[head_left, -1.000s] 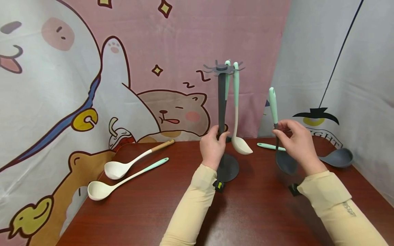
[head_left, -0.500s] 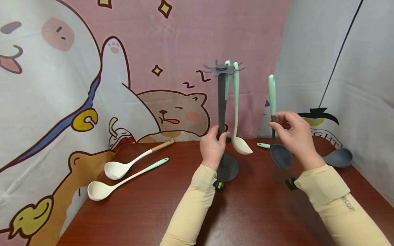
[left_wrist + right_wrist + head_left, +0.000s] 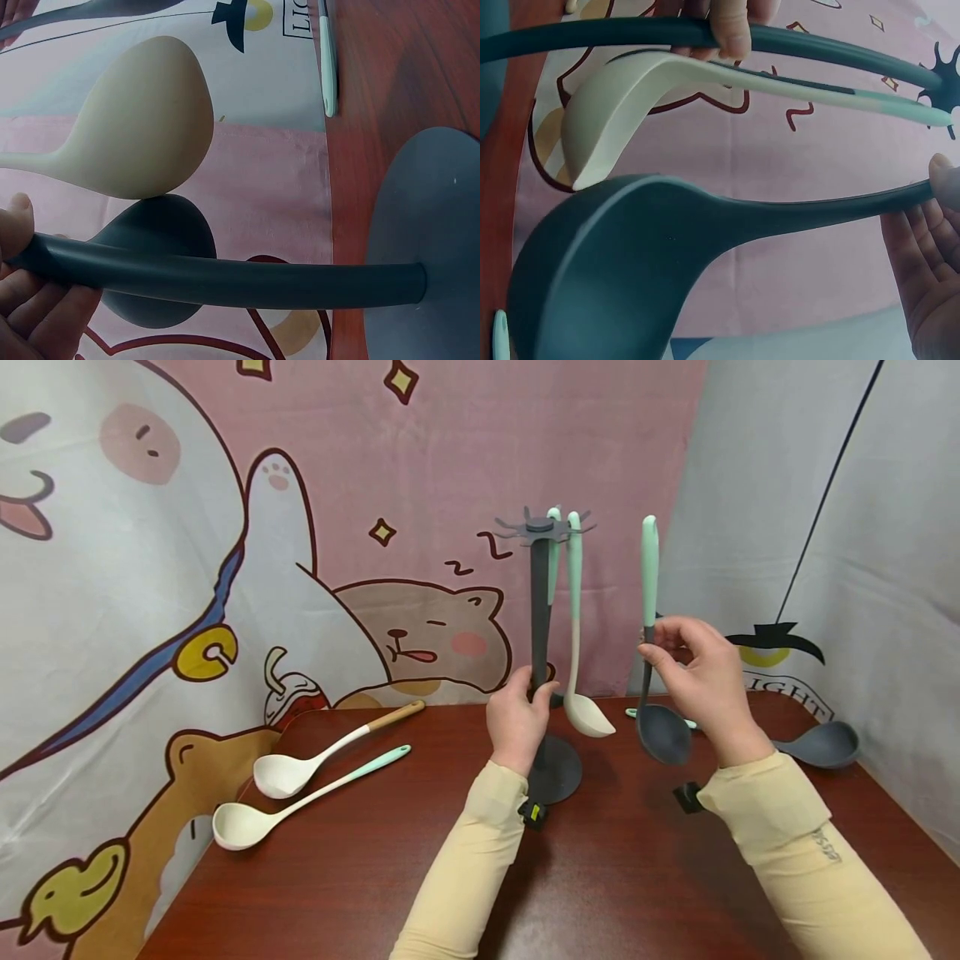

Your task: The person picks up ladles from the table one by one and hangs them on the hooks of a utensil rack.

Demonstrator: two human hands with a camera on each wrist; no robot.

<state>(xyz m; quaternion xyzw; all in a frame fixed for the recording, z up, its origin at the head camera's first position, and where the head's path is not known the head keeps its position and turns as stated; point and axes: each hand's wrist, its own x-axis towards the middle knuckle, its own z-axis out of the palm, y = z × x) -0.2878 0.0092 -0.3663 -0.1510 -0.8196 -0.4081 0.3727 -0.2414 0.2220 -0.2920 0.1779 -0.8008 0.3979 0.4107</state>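
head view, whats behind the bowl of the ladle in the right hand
Behind the dark ladle, a mint handle lies on the table, parts showing either side; the ladle's bowl hides its middle.

A dark-grey hooked stand with round base (image 3: pixel 539 602) stands on the red-brown wood-grain table (image 3: pixel 360 885), the left hand (image 3: pixel 517 718) around its post. From it hang a mint-handled cream ladle (image 3: pixel 576 585) at right and a mint-handled dark ladle (image 3: pixel 554 564) behind the post. Left, a brown-handled white ladle (image 3: pixel 285 775) lies behind a mint-handled off-white ladle (image 3: pixel 240 825). Right, the right hand (image 3: pixel 701 685) holds a mint-handled charcoal ladle (image 3: pixel 664 735) above the table, before a mint-handled dark-grey ladle (image 3: pixel 827 745) lying there.
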